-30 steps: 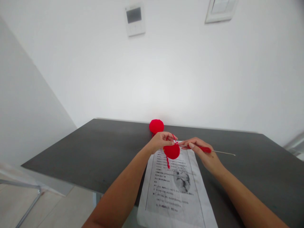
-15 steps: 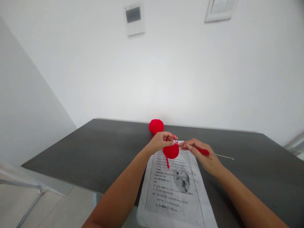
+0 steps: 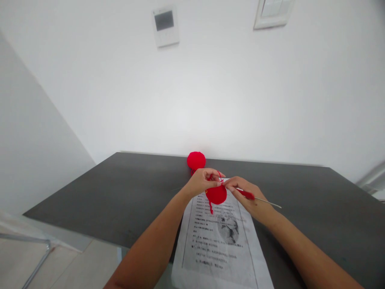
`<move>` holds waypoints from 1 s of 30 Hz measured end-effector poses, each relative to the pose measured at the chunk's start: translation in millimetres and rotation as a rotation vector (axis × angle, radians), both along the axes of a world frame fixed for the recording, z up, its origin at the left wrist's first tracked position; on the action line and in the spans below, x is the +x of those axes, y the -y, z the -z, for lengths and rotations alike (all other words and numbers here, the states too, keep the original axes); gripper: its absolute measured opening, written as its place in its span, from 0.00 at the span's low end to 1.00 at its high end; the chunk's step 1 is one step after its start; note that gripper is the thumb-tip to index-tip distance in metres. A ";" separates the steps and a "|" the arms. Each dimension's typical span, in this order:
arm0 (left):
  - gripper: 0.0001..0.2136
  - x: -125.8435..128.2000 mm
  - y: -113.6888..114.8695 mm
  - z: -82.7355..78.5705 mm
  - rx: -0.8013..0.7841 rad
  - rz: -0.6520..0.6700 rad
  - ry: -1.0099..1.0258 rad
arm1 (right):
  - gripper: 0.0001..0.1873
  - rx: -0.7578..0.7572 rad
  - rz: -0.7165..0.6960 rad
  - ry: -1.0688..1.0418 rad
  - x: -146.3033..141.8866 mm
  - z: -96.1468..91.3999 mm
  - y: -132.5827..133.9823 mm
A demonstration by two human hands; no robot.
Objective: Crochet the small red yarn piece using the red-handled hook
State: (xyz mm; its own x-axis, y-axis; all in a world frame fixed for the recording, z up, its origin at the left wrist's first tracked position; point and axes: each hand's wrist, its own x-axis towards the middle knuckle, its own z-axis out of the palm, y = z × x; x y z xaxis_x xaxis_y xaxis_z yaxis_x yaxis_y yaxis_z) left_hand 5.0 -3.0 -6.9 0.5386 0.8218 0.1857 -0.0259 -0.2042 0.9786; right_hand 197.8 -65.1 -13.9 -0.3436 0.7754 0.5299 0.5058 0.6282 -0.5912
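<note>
My left hand [image 3: 203, 180] pinches the upper edge of a round red crochet piece [image 3: 217, 194], with a strand of red yarn running up over its fingers. A short red yarn tail [image 3: 211, 208] hangs from the piece, and a small yellow ring shows at its left edge. My right hand [image 3: 243, 192] grips a crochet hook [image 3: 247, 194] with a red handle; its metal shaft sticks out behind, to the right. The hook's working tip is at the piece's top edge, mostly hidden by my fingers.
A ball of red yarn [image 3: 196, 160] rests near the table's back edge. Under my hands lies a printed sheet [image 3: 222, 257] with text and a grey picture. The dark table [image 3: 144, 188] meets a white wall. A metal frame [image 3: 36, 261] stands at lower left.
My right hand has moved left, closer to the crochet piece and my left hand, taking the hook with it. My left hand keeps its hold. The view has shifted slightly.
</note>
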 end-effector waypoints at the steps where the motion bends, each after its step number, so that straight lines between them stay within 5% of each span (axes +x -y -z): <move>1: 0.13 0.3 0.4 -0.4 0.006 0.005 -0.007 | 0.09 0.031 -0.011 0.004 -0.7 1.0 -0.6; 7: 0.17 -1.1 -1.5 -3.6 0.007 -0.055 0.038 | 0.08 0.218 -0.005 -0.011 -4.2 3.4 -1.2; 17: 0.24 2.3 -2.3 1.2 -0.108 -0.068 0.081 | 0.11 0.264 -0.015 0.029 -1.8 7.0 -2.9; 30: 0.25 18.9 6.9 10.9 -0.513 -0.055 0.411 | 0.13 0.441 0.043 0.136 -3.4 16.1 -9.3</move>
